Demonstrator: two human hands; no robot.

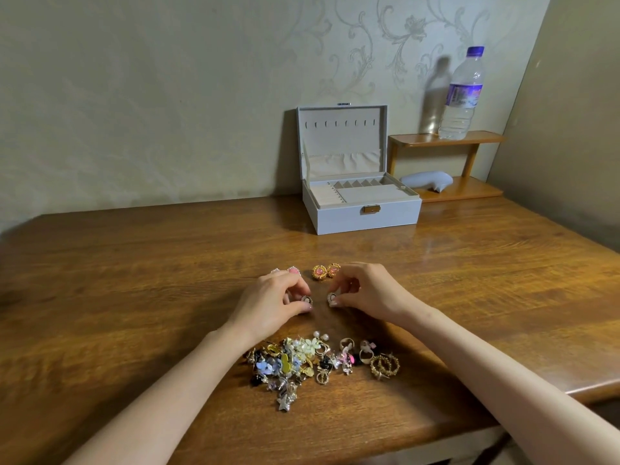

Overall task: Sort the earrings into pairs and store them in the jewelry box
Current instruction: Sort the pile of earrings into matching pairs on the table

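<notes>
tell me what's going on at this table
A person is pairing earrings. The left hand pinches a small dark oval earring with a sparkly rim, the right hand its match. Two round gold earrings with pink centres lie beyond; a mixed heap of earrings lies nearer. The open pale grey jewelry box stands behind.

Jumbled earring pile point(312, 362); open jewelry box point(365, 216) behind

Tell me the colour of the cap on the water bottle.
The bottle cap is purple; the head view, the only one, shows it clearly.
</notes>
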